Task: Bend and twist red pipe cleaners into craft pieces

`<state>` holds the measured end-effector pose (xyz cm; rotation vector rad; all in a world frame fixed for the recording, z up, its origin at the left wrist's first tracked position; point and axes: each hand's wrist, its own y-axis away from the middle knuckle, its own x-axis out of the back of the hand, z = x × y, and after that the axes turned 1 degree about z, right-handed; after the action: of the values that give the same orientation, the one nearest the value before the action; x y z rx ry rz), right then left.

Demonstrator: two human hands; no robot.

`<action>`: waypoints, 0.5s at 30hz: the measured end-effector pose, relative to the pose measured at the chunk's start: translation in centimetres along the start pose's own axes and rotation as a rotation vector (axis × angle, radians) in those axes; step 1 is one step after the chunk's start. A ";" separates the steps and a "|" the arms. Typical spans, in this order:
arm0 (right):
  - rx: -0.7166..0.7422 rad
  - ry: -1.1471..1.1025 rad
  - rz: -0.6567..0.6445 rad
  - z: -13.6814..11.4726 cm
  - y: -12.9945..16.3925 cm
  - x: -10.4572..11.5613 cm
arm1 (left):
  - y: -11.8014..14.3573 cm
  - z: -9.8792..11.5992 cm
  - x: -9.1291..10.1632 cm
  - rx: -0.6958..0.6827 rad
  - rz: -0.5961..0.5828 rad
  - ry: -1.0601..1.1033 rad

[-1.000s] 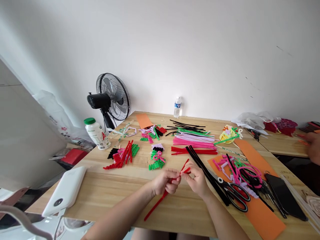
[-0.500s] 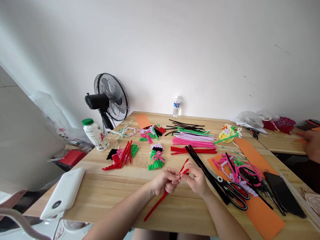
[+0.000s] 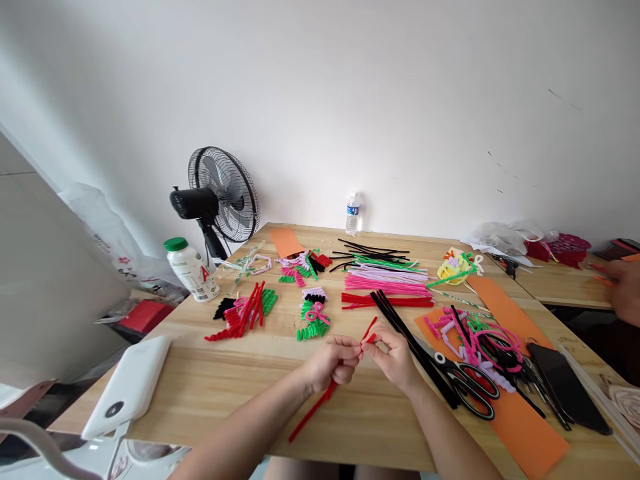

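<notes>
Near the table's front edge, my left hand (image 3: 332,363) is closed around a red pipe cleaner (image 3: 311,415), whose long tail slants down to the left. My right hand (image 3: 393,357) pinches the same pipe cleaner close to its upper end, where two short red ends stick up between the hands. The fingertips of both hands meet, hiding the stretch between them. Beyond the hands lie rows of straight red (image 3: 387,301), pink and lilac pipe cleaners. Black pipe cleaners (image 3: 415,350) lie diagonally beside my right hand.
Scissors (image 3: 467,383) and a black phone (image 3: 570,387) lie at the right, near orange paper (image 3: 527,430). Coiled pipe cleaners (image 3: 314,313) sit left of centre. A white power bank (image 3: 127,387), white bottle (image 3: 193,270) and fan (image 3: 225,193) are leftward. Another person's hand (image 3: 625,290) shows far right.
Both hands stay in nearly the same place. My right fingers have shifted slightly on the pipe cleaner, and its short upper end sits a little higher.
</notes>
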<state>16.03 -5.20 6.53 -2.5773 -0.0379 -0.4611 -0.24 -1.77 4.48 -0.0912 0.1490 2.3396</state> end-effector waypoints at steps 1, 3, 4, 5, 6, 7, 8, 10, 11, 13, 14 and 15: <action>0.022 0.010 0.007 0.0 0.0 0.0 | -0.1 0.0 0.1 0.069 -0.061 0.071; 0.004 0.037 0.057 0.2 0.0 -0.1 | -0.2 -0.2 0.0 0.023 -0.017 0.045; -0.033 0.048 0.082 0.4 -0.1 -0.2 | -0.2 -0.4 -0.1 -0.081 0.086 -0.046; -0.082 0.056 0.097 0.6 -0.1 -0.4 | -0.1 -0.5 -0.3 -0.207 0.203 -0.170; -0.133 0.059 0.098 0.8 -0.1 -0.4 | -0.1 -0.6 -0.5 -0.329 0.302 -0.306; -0.178 0.059 0.089 0.9 -0.2 -0.5 | 0.0 -0.6 -0.7 -0.426 0.365 -0.429; -0.205 0.060 0.079 0.9 -0.2 -0.5 | 0.1 -0.6 -0.9 -0.489 0.390 -0.519; -0.179 0.072 0.071 0.7 -0.2 -0.5 | 0.2 -0.5 -0.9 -0.505 0.372 -0.556; -0.128 0.080 0.070 0.5 -0.2 -0.4 | 0.2 -0.4 -0.8 -0.460 0.343 -0.499; -0.001 0.081 0.049 0.1 -0.1 -0.1 | 0.2 -0.1 -0.3 -0.264 0.215 -0.259; 0.051 0.070 0.029 -0.1 -0.1 0.0 | 0.1 0.0 0.0 -0.133 0.106 -0.112; 0.079 0.055 0.009 -0.2 0.0 0.1 | 0.0 0.0 0.3 -0.007 -0.015 0.022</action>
<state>16.01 -5.27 6.73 -2.4856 -0.0248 -0.5168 -0.45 -1.61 4.49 -0.1214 0.1510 2.3252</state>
